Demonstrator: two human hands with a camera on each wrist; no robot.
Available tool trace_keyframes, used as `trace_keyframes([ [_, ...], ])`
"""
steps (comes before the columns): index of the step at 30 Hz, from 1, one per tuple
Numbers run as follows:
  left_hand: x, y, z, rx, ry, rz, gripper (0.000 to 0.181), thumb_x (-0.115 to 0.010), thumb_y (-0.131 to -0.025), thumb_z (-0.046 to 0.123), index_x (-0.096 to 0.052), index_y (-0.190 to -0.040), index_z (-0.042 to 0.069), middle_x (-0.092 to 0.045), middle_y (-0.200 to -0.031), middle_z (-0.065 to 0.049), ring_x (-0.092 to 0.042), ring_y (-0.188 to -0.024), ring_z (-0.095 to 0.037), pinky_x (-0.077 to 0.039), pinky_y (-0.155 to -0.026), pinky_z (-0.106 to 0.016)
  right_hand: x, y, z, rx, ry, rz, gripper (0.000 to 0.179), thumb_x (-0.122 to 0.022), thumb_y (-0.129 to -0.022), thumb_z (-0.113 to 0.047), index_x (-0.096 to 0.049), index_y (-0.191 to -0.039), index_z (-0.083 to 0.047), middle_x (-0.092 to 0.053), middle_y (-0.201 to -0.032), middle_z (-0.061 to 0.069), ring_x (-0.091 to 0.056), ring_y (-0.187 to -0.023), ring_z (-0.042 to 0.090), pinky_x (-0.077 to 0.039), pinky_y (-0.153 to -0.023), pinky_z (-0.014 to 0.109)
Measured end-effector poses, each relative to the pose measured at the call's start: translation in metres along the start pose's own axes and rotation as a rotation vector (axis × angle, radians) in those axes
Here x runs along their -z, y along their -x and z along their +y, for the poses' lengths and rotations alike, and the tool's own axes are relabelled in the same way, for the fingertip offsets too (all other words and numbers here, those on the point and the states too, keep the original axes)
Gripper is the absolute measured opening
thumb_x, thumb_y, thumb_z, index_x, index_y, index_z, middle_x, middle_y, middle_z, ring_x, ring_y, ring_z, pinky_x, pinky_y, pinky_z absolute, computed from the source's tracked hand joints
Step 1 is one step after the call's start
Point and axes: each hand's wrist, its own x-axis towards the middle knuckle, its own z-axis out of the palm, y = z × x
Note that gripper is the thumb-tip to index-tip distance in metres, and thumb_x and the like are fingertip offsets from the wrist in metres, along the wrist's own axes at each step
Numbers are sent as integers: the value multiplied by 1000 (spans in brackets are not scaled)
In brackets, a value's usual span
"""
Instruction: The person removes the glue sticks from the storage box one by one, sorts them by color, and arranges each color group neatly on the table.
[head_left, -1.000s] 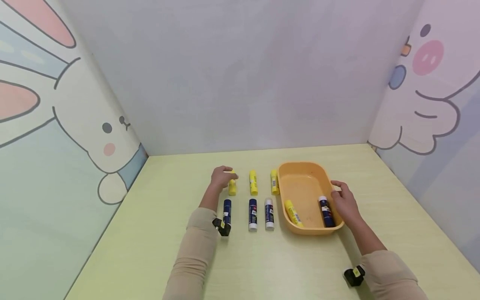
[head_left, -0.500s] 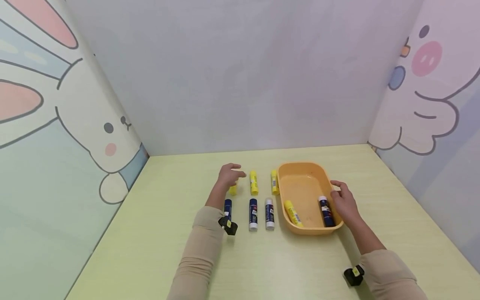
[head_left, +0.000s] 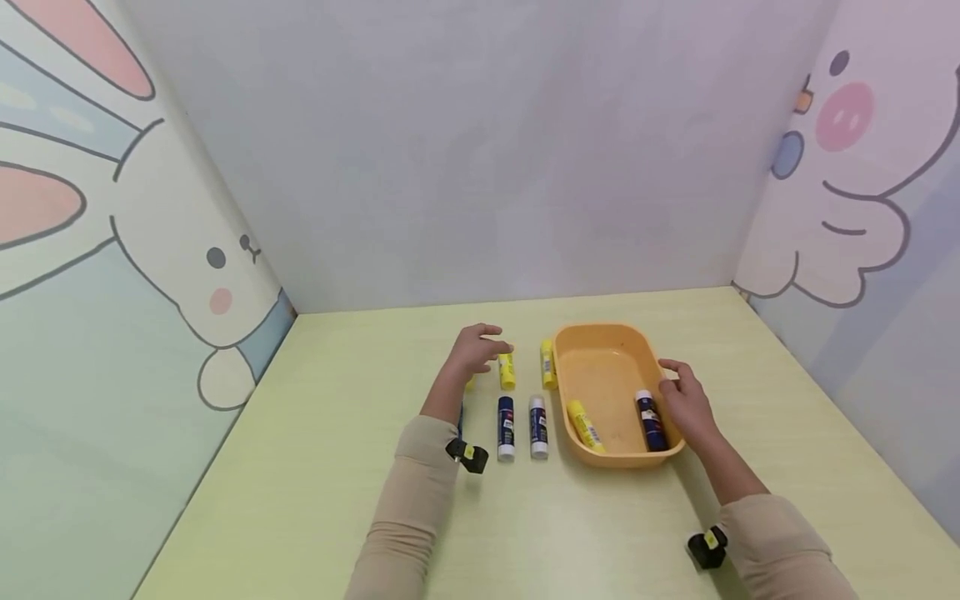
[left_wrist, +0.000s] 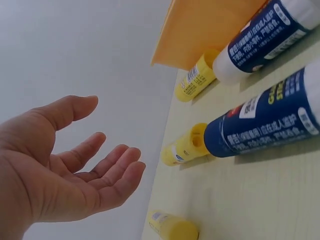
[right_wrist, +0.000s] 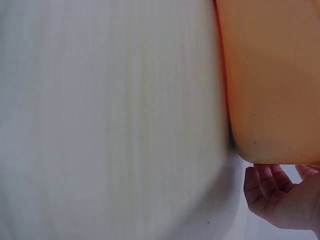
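Note:
My left hand (head_left: 471, 352) hovers beside the top end of the middle yellow glue stick (head_left: 507, 372), fingers loosely bent and holding nothing. In the left wrist view that glue stick (left_wrist: 182, 146) lies apart from the hand (left_wrist: 75, 170). Another yellow glue stick (head_left: 549, 365) lies against the orange plastic tray (head_left: 611, 333). My right hand (head_left: 688, 406) holds the tray's right rim; in the right wrist view its fingertips meet the tray edge. Inside the tray lie a yellow glue stick (head_left: 585, 427) and a navy one (head_left: 652, 422).
Nearer me, a navy-capped glue stick (head_left: 506, 429) and a white-capped one (head_left: 538, 427) lie side by side. My left arm mostly covers another navy one. A leftmost yellow glue stick (left_wrist: 172, 227) is largely hidden in the head view. Walls enclose the table (head_left: 300, 467).
My left hand has moved right, from the leftmost yellow glue stick to the middle one, and picked up nothing. My right hand and the tray have stayed in place.

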Motion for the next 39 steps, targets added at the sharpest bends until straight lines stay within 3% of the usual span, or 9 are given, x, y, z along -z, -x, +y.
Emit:
trace_keyframes([
  [18, -49, 21, 35, -71, 95, -243, 54, -74, -81, 16, -51, -129, 3, -60, -106, -9, -53, -109, -38, -53, -77, -40, 2, -5, -1, 21, 5, 20, 44, -30, -98, -15, -30, -140, 0, -47, -112, 26, -46, -95, 34, -39, -74, 38],
  [24, -58, 26, 44, -87, 98, -278, 55, -73, -81, 16, -50, -130, 3, -60, -106, -8, -53, -109, -37, -51, -80, -43, 1, -6, -2, 37, 3, 27, 44, -30, -98, -14, -31, -139, 2, -48, -111, 27, -46, -95, 35, -40, -74, 39],
  [39, -83, 26, 42, -79, 131, -321, 48, -74, -80, 12, -55, -123, 3, -61, -102, -8, -54, -108, -39, -54, -72, -38, 2, -5, 3, 27, 10, 39, 43, -31, -99, -15, -33, -139, 0, -49, -111, 26, -47, -93, 33, -41, -70, 36],
])
